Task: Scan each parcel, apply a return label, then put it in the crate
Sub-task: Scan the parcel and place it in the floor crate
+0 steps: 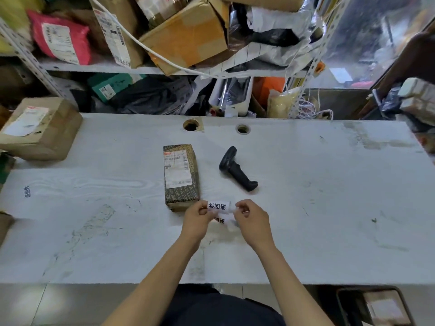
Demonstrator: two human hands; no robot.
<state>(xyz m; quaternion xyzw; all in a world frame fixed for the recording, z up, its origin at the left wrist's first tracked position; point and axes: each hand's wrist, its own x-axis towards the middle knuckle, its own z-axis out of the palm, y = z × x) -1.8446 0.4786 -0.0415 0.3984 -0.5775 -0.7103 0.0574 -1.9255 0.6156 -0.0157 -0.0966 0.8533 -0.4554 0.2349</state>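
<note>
Both hands meet just below the middle of the frame, bare forearms reaching up from the lower edge and converging over the white table (329, 208). Left hand (196, 220) has its fingers curled inward, thumb and fingertips pinching the left end of a small white return label (217, 205) printed with bold black characters. Right hand (250, 221) mirrors it, wrist bent slightly, its fingers curled and pinching the label's right end, so the label is stretched flat between the two hands, face up toward the camera. A second strip of labels (223, 220) hangs just below it, between the hands; which hand carries it I cannot tell.

Touching the upper left of the left hand, in the centre of the frame, lies the parcel (181, 176), a dark patterned box lying lengthwise away from the person with a white shipping slip on its top face. Just to its right, apart from it, a black handheld scanner (236, 170) lies on its side on the table.

At the left edge of the frame a larger brown cardboard box (40, 128) sits on the table. Across the top of the frame, shelves (94, 67) are piled with more boxes and mailing bags. In the lower right corner a dark crate (341, 300) shows below the table's edge.
</note>
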